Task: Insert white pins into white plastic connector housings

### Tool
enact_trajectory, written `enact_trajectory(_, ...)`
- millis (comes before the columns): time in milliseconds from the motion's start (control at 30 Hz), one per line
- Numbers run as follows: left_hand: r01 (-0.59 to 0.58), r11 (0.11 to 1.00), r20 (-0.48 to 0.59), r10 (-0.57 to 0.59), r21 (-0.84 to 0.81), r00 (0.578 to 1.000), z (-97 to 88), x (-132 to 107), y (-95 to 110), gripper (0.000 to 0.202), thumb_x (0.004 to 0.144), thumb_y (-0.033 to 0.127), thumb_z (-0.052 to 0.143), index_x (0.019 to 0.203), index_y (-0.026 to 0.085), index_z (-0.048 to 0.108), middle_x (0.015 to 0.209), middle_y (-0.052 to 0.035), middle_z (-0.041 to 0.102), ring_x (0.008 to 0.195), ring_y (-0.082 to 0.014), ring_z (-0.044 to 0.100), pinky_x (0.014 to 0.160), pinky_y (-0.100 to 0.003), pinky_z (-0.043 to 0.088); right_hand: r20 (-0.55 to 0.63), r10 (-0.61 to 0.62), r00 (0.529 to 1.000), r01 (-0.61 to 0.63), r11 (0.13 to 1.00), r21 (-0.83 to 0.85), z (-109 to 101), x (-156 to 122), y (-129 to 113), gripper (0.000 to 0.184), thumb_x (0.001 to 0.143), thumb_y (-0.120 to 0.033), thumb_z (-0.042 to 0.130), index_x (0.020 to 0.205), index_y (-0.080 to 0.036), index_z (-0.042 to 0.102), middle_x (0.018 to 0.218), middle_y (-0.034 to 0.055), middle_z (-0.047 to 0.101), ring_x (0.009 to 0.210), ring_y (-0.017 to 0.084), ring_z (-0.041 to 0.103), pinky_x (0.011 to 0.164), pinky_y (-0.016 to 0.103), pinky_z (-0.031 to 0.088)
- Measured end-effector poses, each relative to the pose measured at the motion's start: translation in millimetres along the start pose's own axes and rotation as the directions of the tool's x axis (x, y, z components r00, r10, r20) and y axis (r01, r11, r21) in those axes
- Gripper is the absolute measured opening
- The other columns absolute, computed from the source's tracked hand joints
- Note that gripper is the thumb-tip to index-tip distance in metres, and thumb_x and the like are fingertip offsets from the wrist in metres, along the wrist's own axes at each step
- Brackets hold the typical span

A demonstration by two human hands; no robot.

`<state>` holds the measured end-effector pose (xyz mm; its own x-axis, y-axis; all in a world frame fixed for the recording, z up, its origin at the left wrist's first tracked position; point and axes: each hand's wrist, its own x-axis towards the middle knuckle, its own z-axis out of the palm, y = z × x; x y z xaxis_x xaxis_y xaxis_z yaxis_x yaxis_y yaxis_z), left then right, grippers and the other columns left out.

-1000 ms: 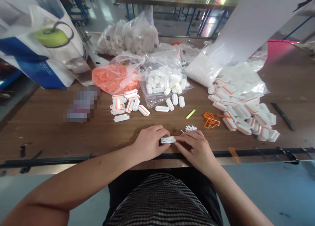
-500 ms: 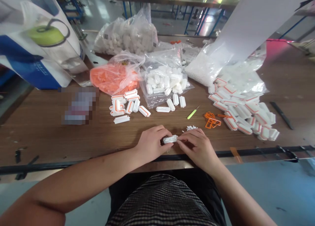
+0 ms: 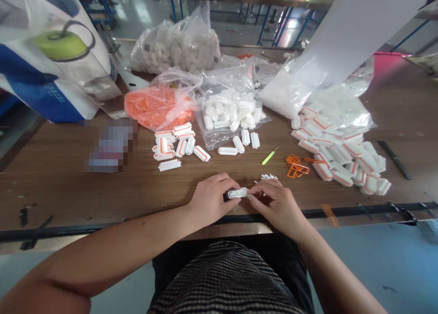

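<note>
Near the table's front edge, my left hand [image 3: 216, 196] is closed on a white plastic connector housing [image 3: 237, 193] with rows of small holes along its upper face. A dark piece shows at the housing's left end, partly covered by my fingers. My right hand [image 3: 273, 200] is at the right end of the housing, thumb and index finger pinched together; whatever they hold is too small to make out. Just beyond the right hand lies a small heap of tiny white pins [image 3: 268, 177]. Further back is a small green-handled pick [image 3: 268, 157] with a thin metal tip.
Orange frames [image 3: 296, 168] lie right of the pick, beside a pile of white housings with orange strips [image 3: 338, 156]. More housings [image 3: 181, 143] lie at left. Behind stand bags of orange parts [image 3: 159, 106] and white parts [image 3: 232, 108]. A black strip [image 3: 394, 159] lies far right.
Both hands stay almost in place around the housing. The right fingers have shifted very slightly at its right end. The camera view has moved a little.
</note>
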<state>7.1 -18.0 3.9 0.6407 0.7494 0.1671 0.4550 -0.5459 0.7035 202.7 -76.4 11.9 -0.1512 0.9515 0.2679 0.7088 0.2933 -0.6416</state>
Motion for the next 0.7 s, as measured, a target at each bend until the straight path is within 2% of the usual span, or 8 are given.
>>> enact_trajectory(233,0.013,1.000,0.010,-0.013,0.001,1.000,-0.9,0.8,0.3,0.011,0.081,0.020,0.073,0.090,0.020,0.068,0.087,0.0008,0.066,0.078,-0.0152,0.061,0.072,-0.029,0.047,0.057,0.050,0.997,-0.048,0.998,-0.033,-5.5,-3.0,-0.5,0.014,0.079,-0.013,0.058,0.068,-0.021,0.060,0.064,-0.0027,0.061,0.063,0.014,0.056,0.070,0.031,0.042)
enact_trajectory(400,0.065,0.998,0.018,-0.065,-0.004,0.998,-2.4,1.8,2.6,0.012,0.078,0.016,0.072,0.089,0.020,0.068,0.085,0.0020,0.065,0.073,-0.0139,0.059,0.071,-0.028,0.046,0.021,-0.020,1.000,0.024,0.983,-0.181,-10.2,-0.2,0.7,0.010,0.082,-0.015,0.059,0.081,-0.020,0.068,0.071,-0.0010,0.067,0.069,0.017,0.062,0.074,0.035,0.038)
enact_trajectory(567,0.064,0.998,0.023,-0.064,-0.012,0.998,-1.6,0.6,1.7,0.012,0.080,0.017,0.071,0.090,0.021,0.068,0.086,0.0023,0.065,0.074,-0.0137,0.059,0.071,-0.029,0.046,0.061,-0.028,0.998,0.034,0.994,-0.100,-9.0,9.5,-2.4,0.014,0.091,-0.027,0.060,0.085,-0.024,0.073,0.080,0.0001,0.072,0.077,0.017,0.065,0.079,0.035,0.037)
enact_trajectory(700,0.077,0.997,0.033,-0.078,0.010,0.996,-1.5,1.0,1.5,0.012,0.078,0.017,0.072,0.090,0.021,0.068,0.086,0.0019,0.065,0.074,-0.0143,0.059,0.072,-0.029,0.047,0.117,-0.005,0.993,0.014,0.997,-0.077,-9.5,16.5,-2.4,0.018,0.092,-0.026,0.059,0.080,-0.023,0.072,0.076,0.0001,0.071,0.074,0.017,0.063,0.080,0.036,0.036)
